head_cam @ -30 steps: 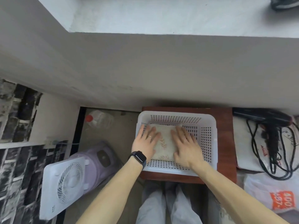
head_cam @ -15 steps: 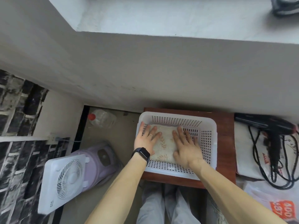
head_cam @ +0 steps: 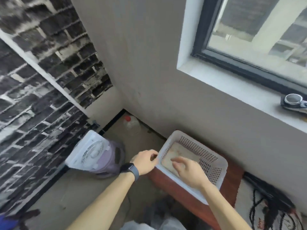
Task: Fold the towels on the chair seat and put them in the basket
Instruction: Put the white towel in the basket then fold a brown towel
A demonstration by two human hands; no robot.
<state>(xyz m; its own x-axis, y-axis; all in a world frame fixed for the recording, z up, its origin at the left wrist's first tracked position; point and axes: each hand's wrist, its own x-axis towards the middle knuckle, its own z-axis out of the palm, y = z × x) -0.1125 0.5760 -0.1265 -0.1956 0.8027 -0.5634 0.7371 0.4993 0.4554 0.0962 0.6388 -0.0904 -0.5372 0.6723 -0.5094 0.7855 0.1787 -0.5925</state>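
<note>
A white perforated basket (head_cam: 214, 156) stands on the red-brown wooden chair seat (head_cam: 232, 185) against the wall. Inside it lies a folded cream towel (head_cam: 177, 149) with a faint leaf pattern, flat on the bottom. My right hand (head_cam: 189, 171) is over the near part of the basket with relaxed, spread fingers, just above the towel and covering part of it. Outside the basket's left rim is my left hand (head_cam: 146, 161), wearing a dark watch; its fingers are loosely curled next to the rim and hold nothing.
A white fan (head_cam: 92, 151) on a lilac appliance stands on the floor to the left. A red-capped bottle (head_cam: 131, 123) sits in the corner. Black cables (head_cam: 265, 206) lie on bags right of the chair. A shoe (head_cam: 294, 102) rests on the window sill.
Both hands have lifted off the towel; the left one has come out over the basket's left rim. The view has swung up and left, showing the window.
</note>
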